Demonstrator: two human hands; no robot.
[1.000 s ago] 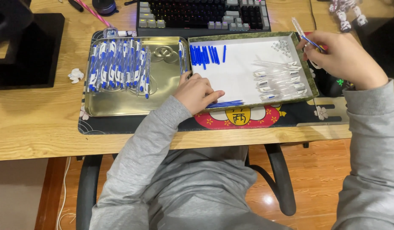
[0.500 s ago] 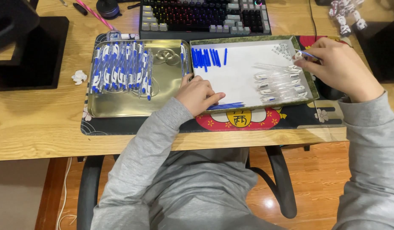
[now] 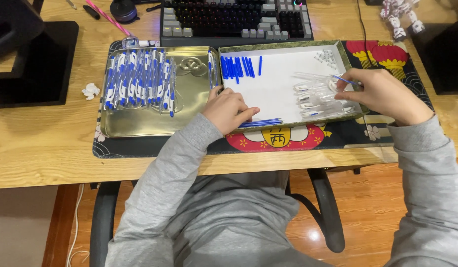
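Head view: the left hand (image 3: 228, 108) rests, fingers curled and pinching, on the thin blue refills (image 3: 261, 122) bunched at the near edge of the white-lined shallow tray (image 3: 276, 86), placed within easy reach. The right hand (image 3: 382, 94) pinches one blue-tipped clear pen piece (image 3: 343, 79) above the clear plastic barrels (image 3: 320, 96). Assembled blue-and-white pens (image 3: 140, 79) lie sorted in the gold metal tray (image 3: 189, 106) on the left of the wooden counter (image 3: 36, 148).

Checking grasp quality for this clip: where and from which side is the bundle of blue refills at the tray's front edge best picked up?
Grip the refills near the middle of their length, pinching across the bundle from above. They lie flat and roughly parallel to the white tray's front rim, so an end grip would likely fan them out. The left hand already rests at their left end.
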